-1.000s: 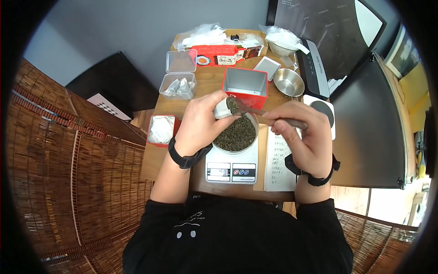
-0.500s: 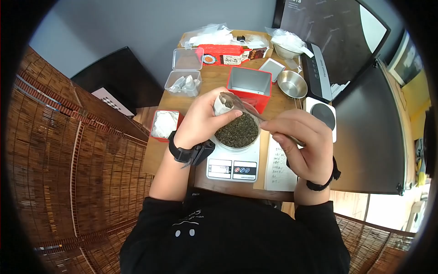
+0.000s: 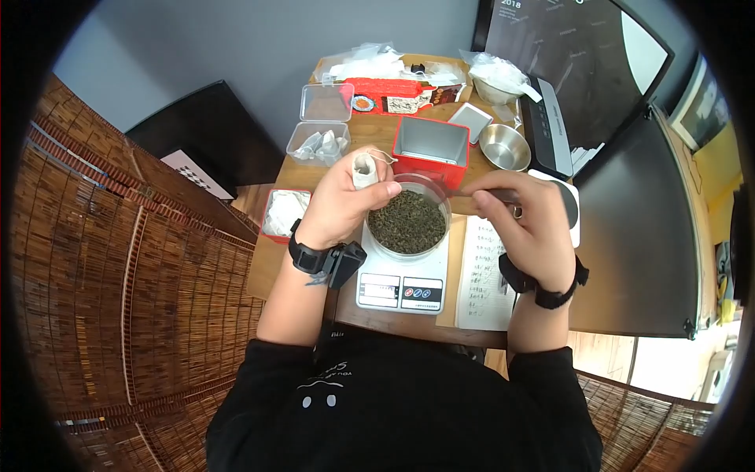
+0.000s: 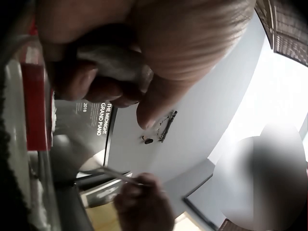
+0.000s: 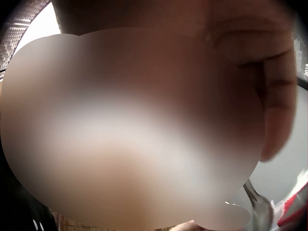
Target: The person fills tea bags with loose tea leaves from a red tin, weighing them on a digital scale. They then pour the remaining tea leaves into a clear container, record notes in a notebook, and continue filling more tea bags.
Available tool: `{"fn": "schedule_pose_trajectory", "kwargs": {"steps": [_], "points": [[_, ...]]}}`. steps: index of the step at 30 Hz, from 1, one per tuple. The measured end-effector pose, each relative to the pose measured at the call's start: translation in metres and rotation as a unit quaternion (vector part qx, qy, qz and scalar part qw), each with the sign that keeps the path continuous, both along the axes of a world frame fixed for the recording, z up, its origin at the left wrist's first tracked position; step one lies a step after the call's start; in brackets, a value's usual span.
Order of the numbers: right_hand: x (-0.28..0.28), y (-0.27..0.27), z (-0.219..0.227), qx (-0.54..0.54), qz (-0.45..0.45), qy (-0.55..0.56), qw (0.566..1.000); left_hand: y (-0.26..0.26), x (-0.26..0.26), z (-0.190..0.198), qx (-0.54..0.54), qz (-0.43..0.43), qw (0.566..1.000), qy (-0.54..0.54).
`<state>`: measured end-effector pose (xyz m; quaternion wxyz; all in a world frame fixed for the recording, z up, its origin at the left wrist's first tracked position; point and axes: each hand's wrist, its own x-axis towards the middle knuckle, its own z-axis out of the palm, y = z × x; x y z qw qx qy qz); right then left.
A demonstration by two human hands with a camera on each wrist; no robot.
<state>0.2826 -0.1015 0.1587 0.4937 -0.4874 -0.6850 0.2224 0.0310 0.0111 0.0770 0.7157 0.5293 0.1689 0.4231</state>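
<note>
My left hand (image 3: 334, 206) grips a small white tea bag (image 3: 364, 175) upright, its mouth open at the top and a thin string beside it. Curled around a spoon (image 5: 260, 211) is my right hand (image 3: 535, 232), to the right of the bag; in the head view the spoon shows mostly as a dark handle pointing left. Below and between both hands, a clear round tub (image 3: 449, 220) full of dark dried tea leaves (image 3: 405, 224) stands on a white kitchen scale (image 3: 370, 267). In the left wrist view, fingers wrap the bag and partly hide it.
Behind the tub stands an open red tin (image 3: 440, 171). To the left are a red box of white bags (image 3: 287, 212) and a clear lidded box (image 3: 318, 149). A notebook (image 3: 480, 291) lies right of the scale; a metal bowl (image 3: 505, 147) sits farther back.
The spoon has left the bag's mouth and moved right with my right hand. My left hand has shifted slightly left, and the bag now stands more upright.
</note>
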Motion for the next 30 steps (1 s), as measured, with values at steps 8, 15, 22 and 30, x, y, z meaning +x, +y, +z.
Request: {"fn": "schedule_pose_trajectory", "kwargs": {"steps": [8, 15, 22, 30], "points": [[0.005, 0.030, -0.027, -0.158, 0.044, -0.172, 0.971, -0.004, -0.005, 0.008, -0.107, -0.076, 0.991, 0.033], [0.030, 0.070, -0.066, -0.315, 0.154, 0.108, 0.930, -0.012, -0.001, 0.013, 0.033, 0.066, 0.980, 0.184], [0.036, 0.087, -0.087, -0.378, 0.236, 0.277, 0.851, -0.013, 0.003, 0.004, 0.274, 0.234, 0.891, 0.276], [0.041, 0.093, -0.096, -0.362, 0.246, 0.355, 0.826, -0.011, -0.002, 0.011, 0.291, 0.248, 0.862, 0.333]]}}
